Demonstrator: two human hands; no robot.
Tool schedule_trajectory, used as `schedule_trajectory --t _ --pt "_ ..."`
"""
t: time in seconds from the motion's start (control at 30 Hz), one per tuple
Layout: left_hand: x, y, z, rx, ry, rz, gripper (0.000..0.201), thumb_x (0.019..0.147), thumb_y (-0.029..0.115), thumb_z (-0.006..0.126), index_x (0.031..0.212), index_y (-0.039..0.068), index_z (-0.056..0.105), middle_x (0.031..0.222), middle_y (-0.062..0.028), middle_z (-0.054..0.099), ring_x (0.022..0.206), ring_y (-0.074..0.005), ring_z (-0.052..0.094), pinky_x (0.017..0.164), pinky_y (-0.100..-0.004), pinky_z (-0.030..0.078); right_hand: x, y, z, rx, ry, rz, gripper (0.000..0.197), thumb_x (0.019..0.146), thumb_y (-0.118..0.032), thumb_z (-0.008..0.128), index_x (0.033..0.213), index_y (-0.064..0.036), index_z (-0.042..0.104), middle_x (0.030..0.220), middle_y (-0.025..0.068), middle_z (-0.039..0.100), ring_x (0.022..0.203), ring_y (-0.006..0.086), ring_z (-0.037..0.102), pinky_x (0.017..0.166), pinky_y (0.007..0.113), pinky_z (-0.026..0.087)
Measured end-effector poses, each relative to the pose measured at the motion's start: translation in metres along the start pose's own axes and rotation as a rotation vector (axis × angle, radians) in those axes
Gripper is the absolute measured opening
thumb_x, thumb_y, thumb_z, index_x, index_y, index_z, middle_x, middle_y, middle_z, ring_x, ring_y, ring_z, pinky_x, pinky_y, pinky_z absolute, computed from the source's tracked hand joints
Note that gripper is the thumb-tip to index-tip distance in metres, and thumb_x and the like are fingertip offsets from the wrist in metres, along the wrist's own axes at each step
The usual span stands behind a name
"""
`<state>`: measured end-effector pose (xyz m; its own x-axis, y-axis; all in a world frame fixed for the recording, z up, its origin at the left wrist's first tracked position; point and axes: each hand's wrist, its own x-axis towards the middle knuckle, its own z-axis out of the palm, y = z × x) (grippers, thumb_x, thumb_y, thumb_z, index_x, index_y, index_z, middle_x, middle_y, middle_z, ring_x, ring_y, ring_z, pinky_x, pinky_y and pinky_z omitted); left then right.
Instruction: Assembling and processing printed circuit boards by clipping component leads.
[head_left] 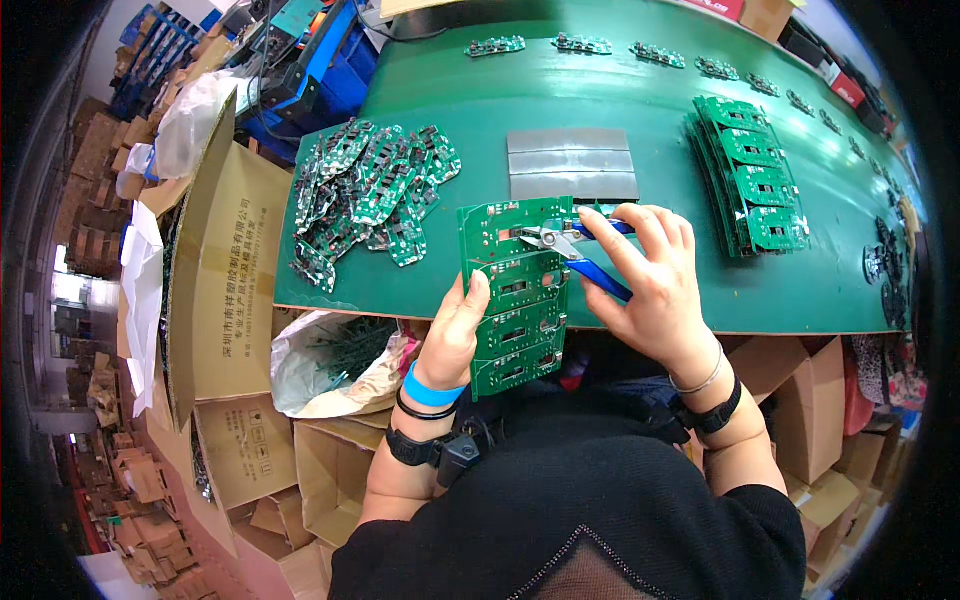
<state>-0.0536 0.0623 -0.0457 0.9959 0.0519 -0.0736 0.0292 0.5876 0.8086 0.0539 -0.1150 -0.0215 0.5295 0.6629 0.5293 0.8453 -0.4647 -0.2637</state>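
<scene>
My left hand (455, 325) grips a green circuit board panel (515, 335) by its left edge, the thumb lying on the face of the board. The panel stands tilted up in front of me, over the near table edge, and is made of several joined boards with small slots and parts. My right hand (655, 275) is closed around blue-handled cutting pliers (588, 266). Their metal jaws lie over the upper part of the panel; whether they bite on anything, I cannot tell.
On the green table (440, 285) are a heap of small circuit boards (375, 190) at left, grey metal bars (570, 165) in the middle, and stacked panels (755, 175) at right. Small boards (660, 55) line the far side. A cardboard box (235, 270) and a bag (345, 360) stand left.
</scene>
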Motion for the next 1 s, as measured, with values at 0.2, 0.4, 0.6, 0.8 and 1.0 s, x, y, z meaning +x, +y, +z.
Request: schedule_trajectory --t 0.2,0.4,0.6,0.8,1.0 --pt "0.0015 -0.0007 0.0 0.012 -0.011 0.021 0.05 0.098 0.033 0.03 0.141 0.008 0.02 0.133 -0.0139 0.041 0.116 -0.0246 0.049 0.092 -0.0407 0.046 -0.0027 0.0029 0.003 0.073 0.001 0.031 0.056 0.065 -0.017 0.068 0.119 -0.0104 0.055 0.104 0.0118 0.051 0.096 0.0289 0.048 0.086 0.039 0.036" --pt "0.0001 0.0021 0.006 0.07 0.02 0.026 0.047 0.099 0.031 0.029 0.14 0.008 0.023 0.131 -0.0141 0.043 0.115 -0.0244 0.05 0.091 -0.0397 0.047 -0.0067 0.0041 0.0076 0.011 0.012 0.016 0.057 0.067 -0.024 0.067 0.121 -0.0135 0.054 0.104 0.0102 0.05 0.096 0.0269 0.048 0.082 0.039 0.036" --pt "0.001 0.0028 0.0064 0.05 0.03 -0.048 0.055 0.098 0.04 0.024 0.141 0.008 0.019 0.129 -0.02 0.044 0.113 -0.0312 0.051 0.091 -0.0459 0.047 -0.0046 0.0037 0.0033 -0.039 0.048 -0.013 0.054 0.066 -0.018 0.068 0.118 -0.0103 0.056 0.098 0.0096 0.053 0.09 0.0266 0.051 0.081 0.037 0.038" --pt "-0.0004 0.002 0.0049 -0.085 0.007 -0.065 0.047 0.1 0.033 0.021 0.139 0.007 0.023 0.131 -0.0155 0.043 0.116 -0.0249 0.049 0.094 -0.0392 0.045 -0.0029 0.005 0.0008 -0.028 0.056 -0.032 0.053 0.065 -0.018 0.068 0.117 -0.0105 0.058 0.098 0.0092 0.053 0.09 0.026 0.051 0.08 0.037 0.038" --pt "-0.0005 0.0018 0.0024 -0.009 0.013 -0.082 0.055 0.097 0.043 0.022 0.142 0.012 0.017 0.132 -0.0212 0.041 0.117 -0.0341 0.048 0.093 -0.0497 0.044 -0.0033 0.0043 0.0022 -0.014 0.046 -0.026 0.054 0.065 -0.017 0.069 0.117 -0.0106 0.058 0.098 0.0093 0.053 0.09 0.0259 0.051 0.08 0.037 0.038"
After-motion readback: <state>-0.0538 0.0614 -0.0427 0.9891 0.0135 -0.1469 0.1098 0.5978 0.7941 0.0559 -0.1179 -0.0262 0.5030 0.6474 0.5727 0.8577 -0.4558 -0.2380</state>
